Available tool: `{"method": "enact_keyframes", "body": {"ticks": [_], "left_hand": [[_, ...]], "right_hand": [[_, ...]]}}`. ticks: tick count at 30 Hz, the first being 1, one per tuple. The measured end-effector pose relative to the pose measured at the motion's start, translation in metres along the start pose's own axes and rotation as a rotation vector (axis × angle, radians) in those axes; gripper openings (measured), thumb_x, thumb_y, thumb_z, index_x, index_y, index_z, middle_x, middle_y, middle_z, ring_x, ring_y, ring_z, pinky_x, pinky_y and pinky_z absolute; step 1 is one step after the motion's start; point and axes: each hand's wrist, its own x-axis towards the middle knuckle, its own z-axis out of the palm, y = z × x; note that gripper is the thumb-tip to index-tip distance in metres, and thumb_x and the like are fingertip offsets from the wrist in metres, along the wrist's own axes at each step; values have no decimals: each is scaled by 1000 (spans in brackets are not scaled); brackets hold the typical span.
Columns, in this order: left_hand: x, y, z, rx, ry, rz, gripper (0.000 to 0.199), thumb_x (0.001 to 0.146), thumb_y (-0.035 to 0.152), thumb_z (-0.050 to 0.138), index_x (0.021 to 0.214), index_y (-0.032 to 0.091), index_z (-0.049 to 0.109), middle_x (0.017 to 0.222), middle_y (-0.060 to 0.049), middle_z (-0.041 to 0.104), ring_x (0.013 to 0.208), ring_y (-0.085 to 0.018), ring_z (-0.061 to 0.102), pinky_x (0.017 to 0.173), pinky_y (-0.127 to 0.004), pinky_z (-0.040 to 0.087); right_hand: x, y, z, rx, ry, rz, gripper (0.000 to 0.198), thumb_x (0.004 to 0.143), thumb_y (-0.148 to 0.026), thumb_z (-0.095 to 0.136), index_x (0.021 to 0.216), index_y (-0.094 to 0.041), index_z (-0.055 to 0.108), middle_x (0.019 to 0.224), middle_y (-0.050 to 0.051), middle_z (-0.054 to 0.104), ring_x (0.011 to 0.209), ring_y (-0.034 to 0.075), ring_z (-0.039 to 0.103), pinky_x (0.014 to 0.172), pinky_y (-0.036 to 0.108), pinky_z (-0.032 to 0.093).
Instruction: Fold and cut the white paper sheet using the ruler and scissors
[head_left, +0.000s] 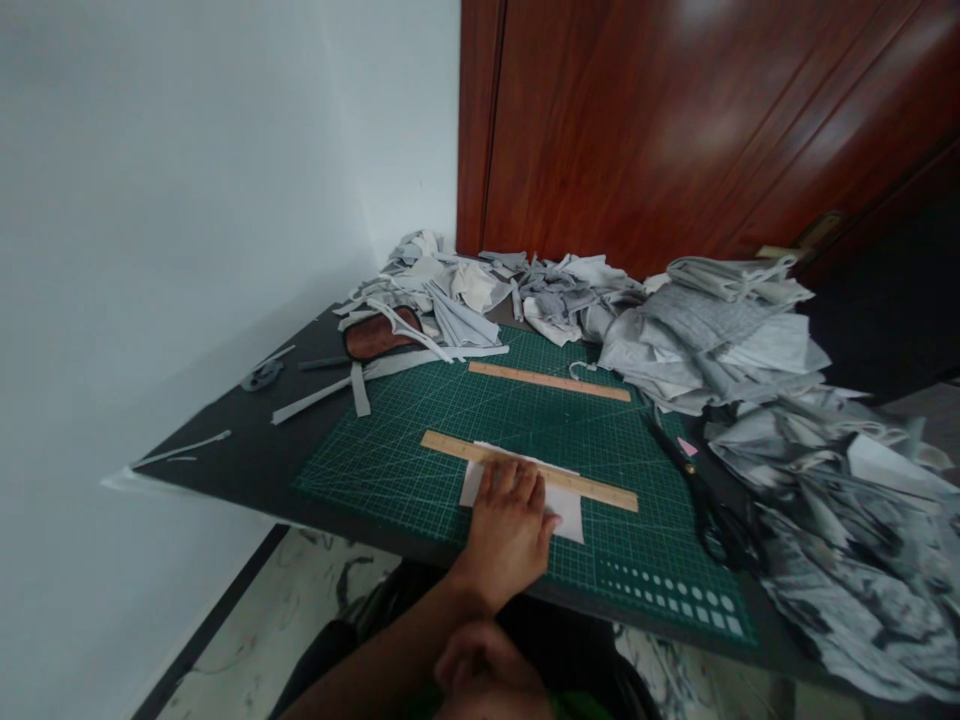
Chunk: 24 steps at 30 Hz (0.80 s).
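Observation:
My left hand (pixel 510 530) lies palm down, its fingers stretched over a wooden ruler (pixel 600 490) and pressing on it. Under the ruler is a pale rectangular piece (pixel 568 520), which looks like fabric; my hand covers part of it. Both rest on a green cutting mat (pixel 390 470). A second wooden ruler (pixel 551 381) lies farther back on the mat. Close to the camera, at the bottom edge, is a blurred skin-coloured shape, perhaps my right hand (pixel 491 675); its fingers cannot be made out.
Black-handled scissors (pixel 705 505) lie at the mat's right side near a small pink scrap (pixel 687 447). Grey fabric piles (pixel 720 330) line the right and back. A brown dark-edged piece (pixel 382 334) and strips (pixel 315 398) lie at left, beside the white wall (pixel 225 200).

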Motion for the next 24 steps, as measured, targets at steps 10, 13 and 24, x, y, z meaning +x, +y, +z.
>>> {"method": "enact_keyframes", "body": {"ticks": [10,13,24], "left_hand": [[-6,-4,20,-47,159,-14,32,93,26,60,122,19,68,117,-9,72,113,-30,65,105,-46,51],[-4,0,9,-64,110,-6,38,87,29,66,121,14,71,121,-16,71,123,-39,60,113,-59,42],[-4,1,4,-5,-20,-37,51,93,48,64,124,8,71,129,-20,68,128,-40,56,116,-61,36]], "right_hand": [[109,-73,-102,-342,-4,55,15,96,-16,64,106,-24,71,101,3,75,97,19,70,90,33,54],[155,-49,-119,-501,-32,87,11,93,-13,65,90,-21,70,84,-1,72,81,16,68,78,28,52],[191,1,-132,-819,-168,43,17,98,-13,60,85,-17,71,83,3,72,80,17,65,75,27,46]]}}
